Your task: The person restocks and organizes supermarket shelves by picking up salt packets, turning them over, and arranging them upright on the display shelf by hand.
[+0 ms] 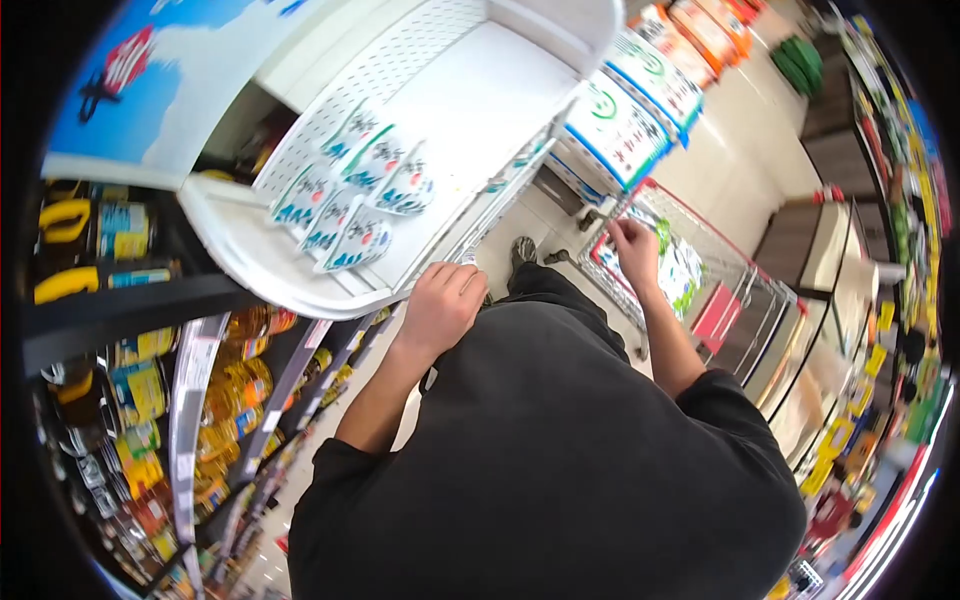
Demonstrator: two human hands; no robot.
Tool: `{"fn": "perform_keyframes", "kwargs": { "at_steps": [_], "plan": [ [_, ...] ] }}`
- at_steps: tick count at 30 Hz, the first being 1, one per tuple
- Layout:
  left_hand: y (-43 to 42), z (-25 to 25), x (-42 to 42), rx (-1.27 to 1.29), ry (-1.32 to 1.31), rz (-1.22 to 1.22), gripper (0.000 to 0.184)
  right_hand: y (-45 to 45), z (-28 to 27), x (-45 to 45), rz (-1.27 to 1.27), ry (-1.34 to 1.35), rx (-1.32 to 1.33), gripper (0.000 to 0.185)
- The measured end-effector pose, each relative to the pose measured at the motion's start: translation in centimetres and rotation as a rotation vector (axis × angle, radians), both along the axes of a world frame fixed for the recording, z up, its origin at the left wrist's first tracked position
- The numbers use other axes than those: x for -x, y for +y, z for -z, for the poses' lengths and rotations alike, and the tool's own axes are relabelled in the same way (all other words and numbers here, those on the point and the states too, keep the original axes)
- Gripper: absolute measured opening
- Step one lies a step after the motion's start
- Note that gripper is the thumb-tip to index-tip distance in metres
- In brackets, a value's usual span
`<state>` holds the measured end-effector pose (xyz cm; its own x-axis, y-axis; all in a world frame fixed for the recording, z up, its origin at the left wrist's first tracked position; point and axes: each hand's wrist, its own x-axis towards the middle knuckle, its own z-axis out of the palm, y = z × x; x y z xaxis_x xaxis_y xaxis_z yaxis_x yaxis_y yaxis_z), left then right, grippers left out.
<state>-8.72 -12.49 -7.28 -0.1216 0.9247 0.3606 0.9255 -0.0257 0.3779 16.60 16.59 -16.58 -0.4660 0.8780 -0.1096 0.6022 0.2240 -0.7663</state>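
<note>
My left hand (445,308) is at the front rim of a white display shelf (480,90), its fingers curled together. A small white piece shows by its fingertips, and whether the hand grips it or the rim cannot be made out. Several white packs (355,240) with blue-green leaf print and red dots sit grouped at the shelf's near end. My right hand (636,252) hovers over a wire shopping cart (735,245), its fingers curled in and nothing visible in them. Inside the cart lies a white and green printed package (682,275).
Stacked white and green packs (615,130) stand on the floor past the shelf, with orange packs (695,35) behind. Bottles of yellow oil (235,390) fill the dark racks at left. Along the right run shelves with yellow tags (825,460). A tiled aisle (740,150) lies ahead.
</note>
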Motion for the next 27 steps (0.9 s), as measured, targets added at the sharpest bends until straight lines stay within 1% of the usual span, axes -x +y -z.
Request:
{"fn": "perform_keyframes", "kwargs": {
  "at_steps": [2,4,5,6,8,9,11,12,13,14,16,17,19,20,21,22,23,25,26,27],
  "plan": [
    [1.6,1.5,-0.8,0.045,-0.020,0.118,0.024,-3.5,1.7,-6.7,0.124,-0.002,0.133,0.028],
    [3.7,3.2,-1.4,0.130,0.045,0.208,0.017,-6.4,3.1,-11.5,0.230,0.011,0.190,0.029],
    [4.8,4.1,-1.9,0.160,0.021,0.218,0.017,-7.3,3.7,-13.1,0.298,0.032,0.236,0.029],
    [5.8,5.0,-2.1,0.167,0.028,0.233,0.017,-7.8,4.2,-13.9,0.313,0.040,0.244,0.029],
    [7.8,7.2,-2.7,0.222,-0.076,0.142,0.029,-8.8,4.7,-14.9,0.361,0.141,0.266,0.029],
    [8.9,8.9,-2.7,0.231,-0.068,0.147,0.029,-8.8,4.5,-14.6,0.352,0.189,0.279,0.027],
    [11.6,13.0,-2.1,0.184,0.073,-0.089,0.044,-8.8,3.4,-14.3,0.317,0.222,0.282,0.026],
    [13.4,14.8,-1.4,0.208,0.214,-0.128,0.048,-8.5,2.7,-14.2,0.276,0.251,0.274,0.025],
    [15.1,16.6,-0.4,0.232,0.355,-0.167,0.051,-8.3,1.6,-14.4,0.242,0.202,0.256,0.023],
    [16.8,18.7,0.8,0.242,0.364,-0.167,0.051,-8.6,1.5,-15.6,0.242,0.208,0.267,0.023],
    [20.5,21.9,3.4,0.261,0.111,-0.215,0.047,-8.9,1.2,-19.1,0.135,0.100,0.176,0.022],
    [21.7,22.5,4.1,0.266,0.110,-0.212,0.047,-9.2,0.0,-21.1,0.130,0.044,0.200,0.021],
    [24.3,24.0,5.6,0.373,-0.095,-0.376,0.047,-9.7,-0.2,-26.1,0.180,0.047,0.252,0.020],
    [25.4,27.1,7.5,0.375,-0.099,-0.375,0.047,-9.8,-0.2,-28.5,0.205,0.010,0.258,0.019],
    [25.8,31.9,9.4,0.354,-0.090,-0.548,0.044,-10.1,-0.1,-30.9,0.232,-0.029,0.268,0.018],
    [25.9,34.9,10.4,0.331,-0.080,-0.720,0.040,-10.2,0.3,-33.2,0.250,-0.049,0.275,0.016],
    [25.4,34.3,10.4,0.338,-0.084,-0.720,0.040,-10.4,0.6,-35.5,0.272,-0.078,0.289,0.015],
    [24.0,29.6,8.2,0.648,-0.046,-0.537,0.031,-9.8,1.0,-38.3,0.288,-0.128,0.303,0.015],
    [23.8,27.0,6.3,0.735,0.090,-0.504,0.023,-9.6,0.7,-39.1,0.303,-0.122,0.309,0.015],
    [22.7,26.4,4.3,0.665,0.236,-0.398,0.020,-9.2,0.5,-39.8,0.314,-0.105,0.313,0.016]
  ]
}}
